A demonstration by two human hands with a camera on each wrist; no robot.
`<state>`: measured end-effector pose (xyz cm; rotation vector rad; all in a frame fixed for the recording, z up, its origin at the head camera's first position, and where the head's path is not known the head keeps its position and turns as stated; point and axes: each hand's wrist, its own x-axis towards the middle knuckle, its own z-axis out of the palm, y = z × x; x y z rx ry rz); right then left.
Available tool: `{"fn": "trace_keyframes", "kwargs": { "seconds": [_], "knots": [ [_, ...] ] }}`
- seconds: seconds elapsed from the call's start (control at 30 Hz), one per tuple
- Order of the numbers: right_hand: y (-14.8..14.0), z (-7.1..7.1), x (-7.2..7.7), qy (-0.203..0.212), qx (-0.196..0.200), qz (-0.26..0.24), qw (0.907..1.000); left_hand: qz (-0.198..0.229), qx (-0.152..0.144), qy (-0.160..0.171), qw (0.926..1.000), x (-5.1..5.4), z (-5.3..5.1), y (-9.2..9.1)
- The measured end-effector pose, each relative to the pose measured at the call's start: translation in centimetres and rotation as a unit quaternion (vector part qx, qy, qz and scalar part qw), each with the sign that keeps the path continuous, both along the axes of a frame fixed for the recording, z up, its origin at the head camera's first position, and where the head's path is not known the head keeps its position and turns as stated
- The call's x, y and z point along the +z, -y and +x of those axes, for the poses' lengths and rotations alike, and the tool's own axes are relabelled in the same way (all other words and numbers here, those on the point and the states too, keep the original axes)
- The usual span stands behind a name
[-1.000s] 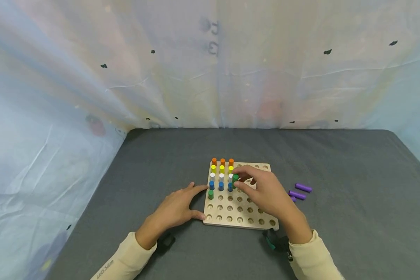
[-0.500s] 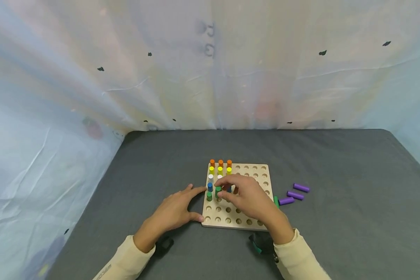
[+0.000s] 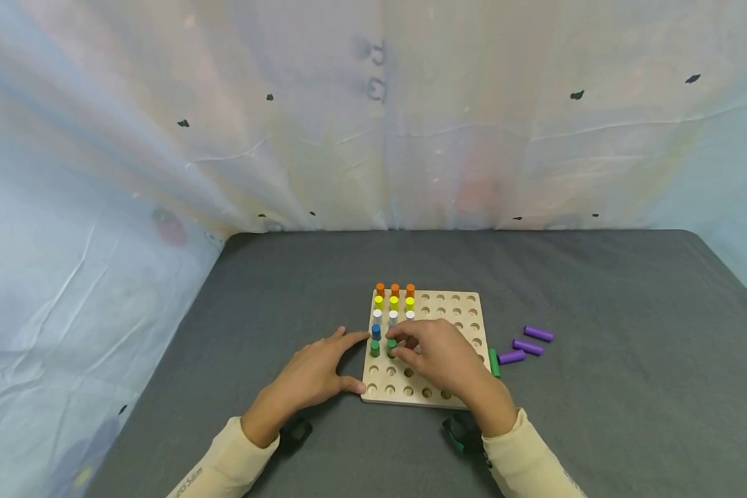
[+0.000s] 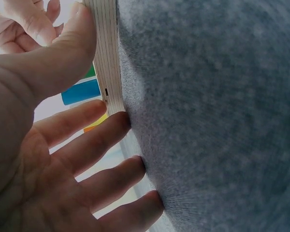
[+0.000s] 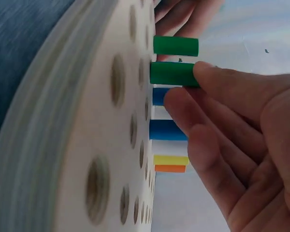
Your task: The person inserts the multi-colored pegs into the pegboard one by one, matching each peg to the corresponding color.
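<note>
My right hand (image 3: 438, 356) pinches a green peg (image 5: 171, 73) between thumb and fingers, upright at the wooden pegboard (image 3: 426, 393); I cannot tell how deep it sits. Beside it a first green peg (image 3: 375, 348) stands at the board's left edge. Behind these are rows of blue (image 3: 376, 332), white (image 3: 377, 317), yellow (image 3: 378, 302) and orange (image 3: 380, 288) pegs, the blue row partly hidden by my right hand. Spread along the board's left side, my left hand (image 3: 308, 370) touches its edge (image 4: 108, 58) with thumb and fingertips.
A loose green peg (image 3: 494, 363) lies against the board's right side. Three purple pegs, one of them a purple peg (image 3: 538, 333) farthest back, lie on the dark grey tablecloth (image 3: 622, 360). A pale curtain (image 3: 448, 138) hangs behind the table.
My right hand has moved left and toward me with the green peg, bringing it down next to the first green peg. The loose green peg has come into view. My left hand stays put.
</note>
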<state>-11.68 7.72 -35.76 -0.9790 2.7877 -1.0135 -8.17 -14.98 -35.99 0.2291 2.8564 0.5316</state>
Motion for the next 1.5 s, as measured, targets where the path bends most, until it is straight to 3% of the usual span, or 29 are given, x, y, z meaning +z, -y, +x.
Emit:
{"fn": "trace_keyframes", "kwargs": {
  "seconds": [0.67,1.03,1.27,1.5],
  "knots": [
    [0.4,-0.2,-0.2,-0.047,-0.015,0.045,0.9978,-0.005,0.007,0.007,0.9999,-0.3,0.0,0.2],
    [-0.1,0.0,-0.2,-0.042,-0.002,0.053,0.9977,-0.012,0.009,-0.002,0.9999,-0.2,0.1,-0.1],
    [-2.8,0.9,0.5,-0.036,0.003,0.035,0.9987,-0.015,0.008,-0.008,0.9998,-0.1,0.3,-0.2],
    [-7.9,1.0,0.5,-0.033,-0.012,0.028,0.999,-0.015,0.005,-0.01,0.9998,-0.1,0.5,-0.5]
  ]
}}
